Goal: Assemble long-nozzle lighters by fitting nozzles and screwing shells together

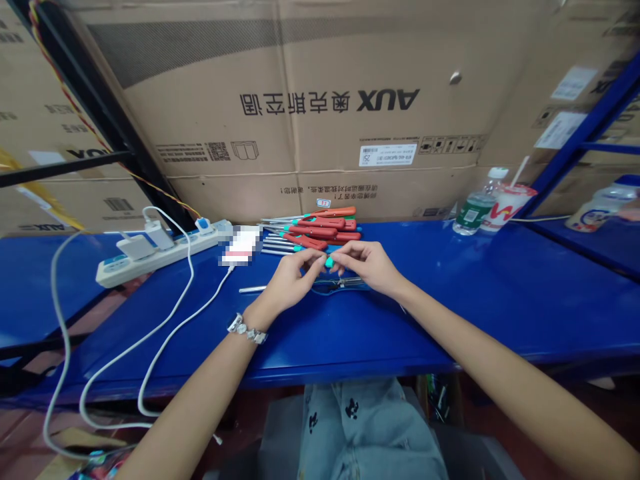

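Observation:
Pinched between my fingertips is a small bright green piece [329, 263]; its exact kind is too small to make out. My left hand [295, 277] grips it from the left with thumb and forefinger. From the right, the fingers of my right hand [367, 267] close on it too. Just beyond my hands lies a heap of red-handled tools [320, 230] with thin metal shafts pointing left and green collars; one handle is orange. A slim metal rod [251, 289] pokes out to the left of my left hand, and dark thin pieces [327, 287] lie beneath my hands, partly covered.
A white power strip [165, 253] with plugs and looping cables occupies the left of the blue table [450, 293]. A phone [241, 245] is on a cable. At the back right stand a bottle [470, 213] and a cup with straw [505, 207]. Cardboard boxes [320, 53] wall the back.

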Demonstrator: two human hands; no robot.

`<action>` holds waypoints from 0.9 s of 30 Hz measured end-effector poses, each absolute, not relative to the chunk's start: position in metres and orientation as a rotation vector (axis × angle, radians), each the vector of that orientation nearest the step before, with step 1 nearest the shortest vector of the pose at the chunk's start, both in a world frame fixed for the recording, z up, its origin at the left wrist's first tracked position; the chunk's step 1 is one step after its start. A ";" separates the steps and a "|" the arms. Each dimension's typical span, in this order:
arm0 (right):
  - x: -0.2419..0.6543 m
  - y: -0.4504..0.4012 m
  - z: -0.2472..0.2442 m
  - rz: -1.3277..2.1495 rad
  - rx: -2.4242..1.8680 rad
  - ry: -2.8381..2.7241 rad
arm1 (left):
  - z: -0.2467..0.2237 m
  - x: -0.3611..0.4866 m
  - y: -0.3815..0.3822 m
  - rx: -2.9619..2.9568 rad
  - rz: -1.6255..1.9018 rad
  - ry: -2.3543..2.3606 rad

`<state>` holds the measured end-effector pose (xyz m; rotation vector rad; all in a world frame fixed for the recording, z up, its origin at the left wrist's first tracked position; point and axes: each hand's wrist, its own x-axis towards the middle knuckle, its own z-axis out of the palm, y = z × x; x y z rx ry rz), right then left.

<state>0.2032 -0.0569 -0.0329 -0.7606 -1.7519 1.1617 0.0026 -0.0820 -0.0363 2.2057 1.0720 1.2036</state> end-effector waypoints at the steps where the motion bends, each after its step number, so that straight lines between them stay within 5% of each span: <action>1: 0.204 -0.057 -0.033 1.151 -0.782 -1.754 | -0.036 0.002 -0.082 2.247 1.248 1.050; 15: 0.202 -0.058 -0.041 0.799 -0.831 -1.925 | -0.043 0.005 -0.080 1.965 1.186 0.988; 27: 0.224 -0.067 -0.053 0.120 -1.134 -2.489 | -0.043 -0.010 -0.078 1.997 1.111 1.038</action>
